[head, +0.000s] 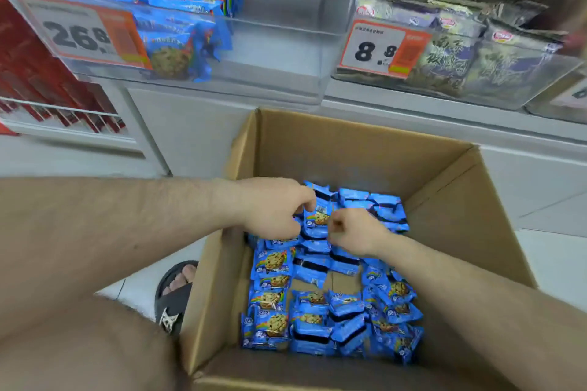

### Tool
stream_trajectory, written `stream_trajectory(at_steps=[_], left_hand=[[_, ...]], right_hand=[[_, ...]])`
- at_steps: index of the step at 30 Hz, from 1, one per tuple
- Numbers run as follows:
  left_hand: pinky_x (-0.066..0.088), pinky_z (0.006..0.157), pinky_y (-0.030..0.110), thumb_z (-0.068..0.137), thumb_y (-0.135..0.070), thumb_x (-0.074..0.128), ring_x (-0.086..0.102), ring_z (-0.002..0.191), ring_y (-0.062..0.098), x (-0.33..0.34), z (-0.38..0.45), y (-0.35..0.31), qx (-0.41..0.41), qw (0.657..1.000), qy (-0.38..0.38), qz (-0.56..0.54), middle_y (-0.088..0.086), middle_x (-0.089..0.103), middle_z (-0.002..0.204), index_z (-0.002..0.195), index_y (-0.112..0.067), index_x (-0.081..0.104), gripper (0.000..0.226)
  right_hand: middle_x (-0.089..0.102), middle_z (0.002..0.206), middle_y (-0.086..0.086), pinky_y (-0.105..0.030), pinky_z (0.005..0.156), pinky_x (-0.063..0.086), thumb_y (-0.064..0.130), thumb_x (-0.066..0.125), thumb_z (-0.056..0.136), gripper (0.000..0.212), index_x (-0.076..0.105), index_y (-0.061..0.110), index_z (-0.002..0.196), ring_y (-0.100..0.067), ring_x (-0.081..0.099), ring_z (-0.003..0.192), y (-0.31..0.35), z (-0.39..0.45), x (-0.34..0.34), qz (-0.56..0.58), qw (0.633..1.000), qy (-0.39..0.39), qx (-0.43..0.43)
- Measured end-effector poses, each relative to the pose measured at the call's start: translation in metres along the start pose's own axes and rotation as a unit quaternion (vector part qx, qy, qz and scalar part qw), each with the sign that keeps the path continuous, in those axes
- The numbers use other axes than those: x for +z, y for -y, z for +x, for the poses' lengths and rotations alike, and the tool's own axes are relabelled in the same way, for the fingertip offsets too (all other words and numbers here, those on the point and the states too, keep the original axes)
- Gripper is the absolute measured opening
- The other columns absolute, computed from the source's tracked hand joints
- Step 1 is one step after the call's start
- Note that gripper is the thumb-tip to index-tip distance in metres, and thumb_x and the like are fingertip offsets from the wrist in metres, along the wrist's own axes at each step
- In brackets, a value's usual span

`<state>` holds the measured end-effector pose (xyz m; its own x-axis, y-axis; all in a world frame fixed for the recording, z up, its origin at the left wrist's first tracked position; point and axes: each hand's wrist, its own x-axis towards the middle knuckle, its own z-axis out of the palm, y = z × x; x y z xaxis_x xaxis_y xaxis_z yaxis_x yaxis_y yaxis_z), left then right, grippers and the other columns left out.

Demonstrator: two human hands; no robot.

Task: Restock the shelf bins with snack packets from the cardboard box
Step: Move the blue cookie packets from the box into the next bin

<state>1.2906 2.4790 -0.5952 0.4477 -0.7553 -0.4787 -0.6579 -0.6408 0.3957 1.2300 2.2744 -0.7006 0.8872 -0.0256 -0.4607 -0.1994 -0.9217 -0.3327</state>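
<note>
Knee [95, 343]: bare, lower left of the head view, nearest the lens; beside it a foot in a black sandal [176, 295] rests on the pale floor, just left of the box.
Cardboard box [365, 149]: open-topped, standing on the floor below the shelf; flaps folded outward.
Snack packets [333, 305]: blue wrappers with a cookie print, lying in loose rows over most of the box bottom; a patch of bare cardboard shows near the middle.
Left hand [273, 209]: reaches into the far part of the box from the left; fingers curled downward, thumb and forefinger pinching the left edge of one raised packet [316, 219].
Right hand [352, 233]: comes in from the right, fingers curled tight at the right edge of the same raised packet; whether they actually grip it cannot be told.
Clear shelf bin [279, 51]: upper left above the box, transparent walls, holding matching blue packets [178, 3] piled toward its left side; the right portion holds nothing.
Price tag 26.8 [79, 32]: orange and white, fixed on the front of that bin.
Right-hand bin [524, 86]: just beside the first, filled with dark purple and green packets [460, 51].
Price tag 8.8 [381, 47]: on the front left of the right-hand bin.
Red boxes [38, 73]: far left, on a lower wire-fronted shelf.
</note>
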Motion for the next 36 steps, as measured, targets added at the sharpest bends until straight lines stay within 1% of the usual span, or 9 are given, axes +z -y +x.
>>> stream_trajectory(at_steps=[4,11,14,17,20,23,26,31,36], left_hand=[[0.048,0.092,0.042,0.091,-0.022,0.051,0.056,0.108,0.024,0.011,0.017,-0.003,0.007,0.995,0.089,0.036,0.000,0.055,0.123,0.134,-0.020,0.043,0.045],[0.049,0.091,0.044,0.093,-0.025,0.053,0.058,0.103,0.021,0.012,0.026,-0.008,-0.033,0.992,0.121,-0.011,-0.002,0.058,0.121,0.136,-0.022,0.042,0.044],[0.052,0.088,0.038,0.092,-0.022,0.056,0.062,0.099,0.022,0.014,0.027,-0.008,-0.087,0.989,0.081,-0.092,0.001,0.063,0.117,0.129,-0.019,0.049,0.038],[0.053,0.073,0.034,0.091,-0.024,0.058,0.062,0.084,0.023,0.013,0.028,-0.010,-0.205,0.923,-0.002,-0.327,0.010,0.063,0.107,0.113,-0.013,0.053,0.025],[0.054,0.084,0.041,0.095,-0.042,0.055,0.059,0.111,0.032,0.010,0.025,-0.013,-0.304,0.808,0.020,-0.504,0.014,0.045,0.139,0.140,-0.021,0.040,0.052],[0.048,0.095,0.049,0.092,-0.057,0.051,0.051,0.124,0.038,0.009,0.026,-0.013,-0.321,0.760,0.052,-0.563,0.015,0.045,0.141,0.136,-0.023,0.048,0.056],[0.059,0.071,0.038,0.095,-0.036,0.057,0.067,0.093,0.024,0.005,0.025,-0.014,-0.276,0.721,-0.006,-0.636,0.007,0.067,0.106,0.114,-0.017,0.064,0.028],[0.056,0.051,0.027,0.085,-0.001,0.069,0.067,0.088,0.023,0.003,0.022,0.001,-0.242,0.737,-0.136,-0.616,0.010,0.063,0.112,0.103,-0.020,0.060,0.028],[0.060,0.074,0.044,0.074,0.018,0.070,0.067,0.094,0.032,0.007,0.014,0.011,-0.183,0.803,-0.131,-0.552,0.018,0.060,0.115,0.097,-0.024,0.063,0.048]], right_hand=[[0.038,0.067,-0.004,-0.039,0.062,0.034,0.029,0.054,0.097,0.030,0.040,0.022,0.071,-0.020,0.031,0.056,-0.047,0.002,0.069,-0.136,0.945,0.297,0.036],[0.048,0.083,-0.007,-0.036,0.064,0.034,0.013,0.061,0.092,0.011,0.052,0.020,0.094,-0.017,0.035,0.062,-0.070,-0.001,0.112,-0.164,0.911,0.370,0.083],[0.036,0.067,-0.006,-0.038,0.060,0.029,0.013,0.060,0.092,0.033,0.037,0.018,0.069,-0.018,0.025,0.054,-0.069,0.002,0.096,-0.150,0.921,0.353,0.063],[0.039,0.072,-0.006,-0.041,0.060,0.031,0.017,0.064,0.086,0.026,0.040,0.017,0.075,-0.020,0.032,0.059,-0.052,0.001,0.048,-0.051,0.966,0.252,0.018],[0.049,0.083,-0.001,-0.034,0.064,0.036,0.023,0.067,0.084,0.017,0.052,0.016,0.090,-0.021,0.044,0.072,-0.027,-0.008,0.011,0.034,0.994,-0.044,-0.096],[0.056,0.088,-0.004,-0.025,0.067,0.035,0.024,0.061,0.082,0.021,0.059,0.010,0.097,-0.019,0.049,0.081,0.006,-0.022,-0.006,0.017,0.915,-0.322,-0.243],[0.059,0.093,-0.011,-0.031,0.075,0.045,0.017,0.062,0.079,0.029,0.053,0.010,0.106,-0.026,0.055,0.089,0.028,-0.021,-0.008,0.036,0.853,-0.385,-0.349],[0.040,0.124,-0.011,-0.036,0.099,0.041,0.019,0.058,0.070,0.056,0.042,0.009,0.123,-0.030,0.044,0.114,0.009,-0.018,0.027,0.043,0.928,-0.291,-0.230],[0.055,0.119,-0.011,-0.044,0.088,0.044,0.022,0.058,0.091,0.039,0.048,0.015,0.128,-0.032,0.052,0.106,-0.028,-0.001,0.081,-0.108,0.981,0.157,-0.042]])
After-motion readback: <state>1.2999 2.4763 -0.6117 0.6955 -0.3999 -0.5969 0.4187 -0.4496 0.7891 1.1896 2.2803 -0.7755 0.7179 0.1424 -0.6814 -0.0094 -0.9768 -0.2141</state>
